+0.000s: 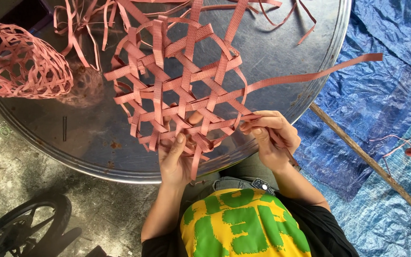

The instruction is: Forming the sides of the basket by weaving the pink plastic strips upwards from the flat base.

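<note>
Hands on pink woven mat (177, 90), left grip (174, 159) grasping its edge, right grip (269, 135) pinching a strap (310, 76)

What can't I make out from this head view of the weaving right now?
- Left hand fingers: hidden under the pink woven mat.
- Strip end in the right hand: covered by curled fingers.
- Loose strips and the mat's far side: cut by the top edge.
- Finished basket: clipped at the left edge.
- Wheel: cut by the bottom edge.

Woven lattice (181, 90) lies on the round metal tray (281, 57). Finished woven basket (22, 64) sits at its far left edge. Tarpaulin (381, 95) lies right; wheel (20, 228) near left.
</note>
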